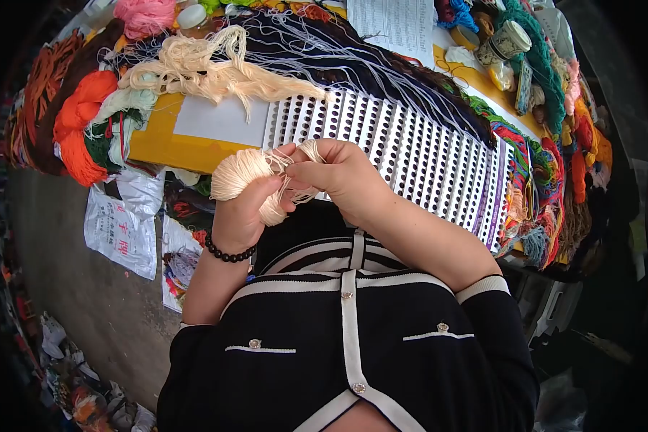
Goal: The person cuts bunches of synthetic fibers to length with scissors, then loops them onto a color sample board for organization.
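Observation:
Close in front of my chest, my left hand (246, 209) is wrapped round a cream skein of thread (237, 175), which bulges out on its left side. A dark bead bracelet circles that wrist. My right hand (342, 176) meets it from the right, with thumb and fingers pinching cream strands of the same skein. Some loops stand up above its fingertips. Parts of the skein are hidden by the fingers of both hands. Just beyond the hands lies a white card with rows of punched holes (389, 144).
A loose cream thread bundle (194, 68) lies on the yellow table (155, 146). Dark thread hanks (302, 50) stretch across the back. Orange-red yarn (83, 108) hangs at the left edge, multicoloured threads (536, 180) at the right. A patterned cup (507, 42) and a printed sheet (392, 25) are farther back.

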Action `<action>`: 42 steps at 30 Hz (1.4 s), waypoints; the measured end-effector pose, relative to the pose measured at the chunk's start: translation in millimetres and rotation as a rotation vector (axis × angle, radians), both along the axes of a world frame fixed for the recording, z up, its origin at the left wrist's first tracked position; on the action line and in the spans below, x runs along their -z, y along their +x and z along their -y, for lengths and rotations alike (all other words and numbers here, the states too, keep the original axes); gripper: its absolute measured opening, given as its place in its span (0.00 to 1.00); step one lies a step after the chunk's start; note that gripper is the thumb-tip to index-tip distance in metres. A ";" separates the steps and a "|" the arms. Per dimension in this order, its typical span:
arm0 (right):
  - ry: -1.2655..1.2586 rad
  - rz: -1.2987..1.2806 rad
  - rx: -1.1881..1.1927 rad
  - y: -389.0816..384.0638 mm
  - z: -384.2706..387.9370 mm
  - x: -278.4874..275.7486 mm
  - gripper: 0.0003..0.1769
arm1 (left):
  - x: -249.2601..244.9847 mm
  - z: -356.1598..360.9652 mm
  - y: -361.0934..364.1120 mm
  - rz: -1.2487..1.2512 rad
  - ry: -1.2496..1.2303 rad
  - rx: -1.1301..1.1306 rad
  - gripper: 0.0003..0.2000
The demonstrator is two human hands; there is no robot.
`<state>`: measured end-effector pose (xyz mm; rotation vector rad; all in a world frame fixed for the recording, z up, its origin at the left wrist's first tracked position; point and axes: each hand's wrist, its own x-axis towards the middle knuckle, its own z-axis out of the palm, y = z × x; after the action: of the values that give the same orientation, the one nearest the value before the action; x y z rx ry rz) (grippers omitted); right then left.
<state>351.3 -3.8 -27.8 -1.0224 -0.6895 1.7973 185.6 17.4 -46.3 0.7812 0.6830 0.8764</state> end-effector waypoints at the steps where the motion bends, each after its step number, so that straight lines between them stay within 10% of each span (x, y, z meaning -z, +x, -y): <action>1: 0.005 -0.007 0.001 -0.4 0.1 0.6 0.07 | 1.5 -0.4 -1.2 0.009 -0.017 -0.003 0.19; 8: -0.048 -0.286 0.092 21.6 -20.2 -13.6 0.07 | 8.8 -19.6 -27.5 0.083 0.023 -0.066 0.14; 10: 0.121 -0.066 -0.029 55.8 -19.4 -42.8 0.05 | 7.5 -37.8 -62.5 0.608 -0.042 0.049 0.19; 13: 0.330 0.691 0.264 82.5 12.9 -102.9 0.06 | -13.9 -50.6 -131.8 0.288 -0.054 -0.512 0.24; 15: 0.365 0.749 0.398 123.8 27.4 -99.9 0.06 | 39.5 -76.6 -227.7 0.586 -0.052 -0.362 0.22; 21: 0.090 0.661 0.614 282.3 46.1 -56.7 0.03 | 87.4 -90.3 -351.5 0.354 -0.228 -0.873 0.20; 26: -0.044 0.851 0.975 390.4 80.0 -58.2 0.06 | 148.1 -106.2 -493.3 -0.575 0.260 -1.031 0.20; 29: 0.018 1.154 1.071 421.2 93.9 -76.3 0.08 | 124.1 -82.5 -455.3 0.006 0.080 -1.257 0.20; 31: 0.153 1.303 0.982 350.9 74.7 -88.8 0.13 | 107.4 -67.0 -388.6 -0.228 -0.096 -0.950 0.20; 33: 0.126 1.240 0.767 273.5 49.6 -72.7 0.17 | 110.2 -56.9 -325.5 0.088 -0.144 -0.581 0.19; 38: 0.153 0.764 -0.287 64.5 20.4 -35.3 0.16 | 59.7 -35.4 -124.1 0.331 -0.276 0.049 0.17; 42: 0.881 0.982 -0.227 14.9 25.7 -17.9 0.11 | 1.5 -23.7 -22.1 0.041 -0.160 0.413 0.13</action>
<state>366.2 -29.5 -9.9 -1.1530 -2.0225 0.8332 163.4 41.1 -47.8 0.7241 0.5221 0.4556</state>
